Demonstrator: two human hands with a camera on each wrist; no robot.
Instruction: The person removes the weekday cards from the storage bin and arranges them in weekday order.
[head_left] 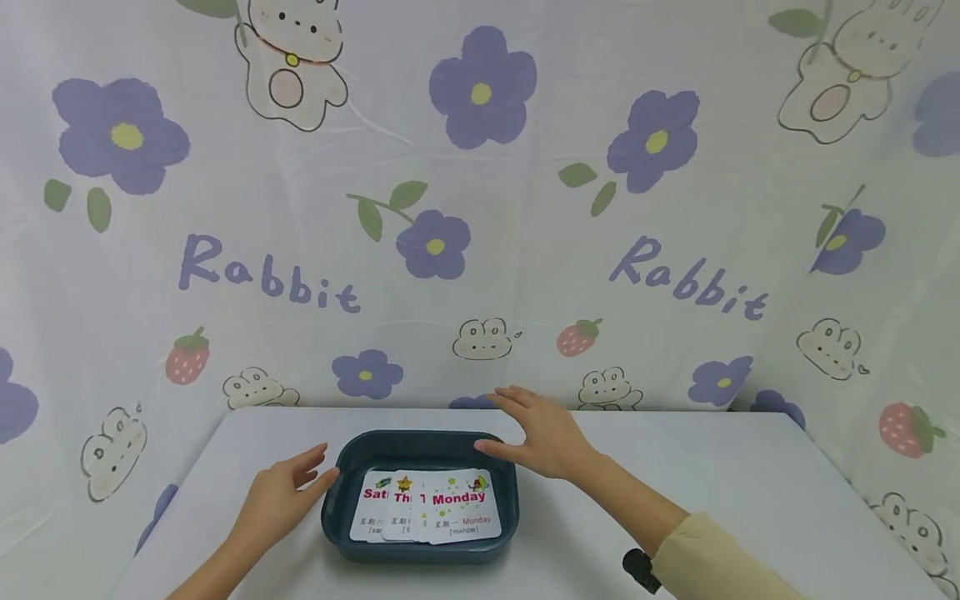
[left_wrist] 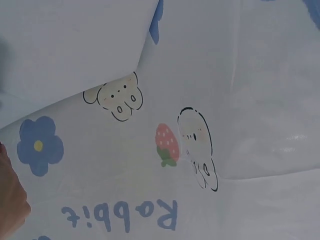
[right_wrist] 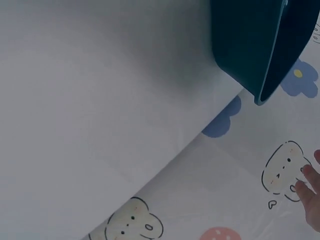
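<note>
Holding nothing in the left grip (head_left: 281, 493), with loose fingers, right by a dark green tub (head_left: 420, 552); can't tell if touching. Between both grips, in that tub on the white table (head_left: 750, 483), see day cards (head_left: 457, 515) in a spread pile, with "Monday" on top. Holding nothing in the right grip (head_left: 547, 435) either, with fingers spread, near the tub's far corner. Behind both grips, see a bunny cloth (head_left: 525, 275).

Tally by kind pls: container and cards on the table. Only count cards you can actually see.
Tray: 1
Cards in it, overlapping: 4
Total: 5
Any card fully covered by another can't be counted.
</note>
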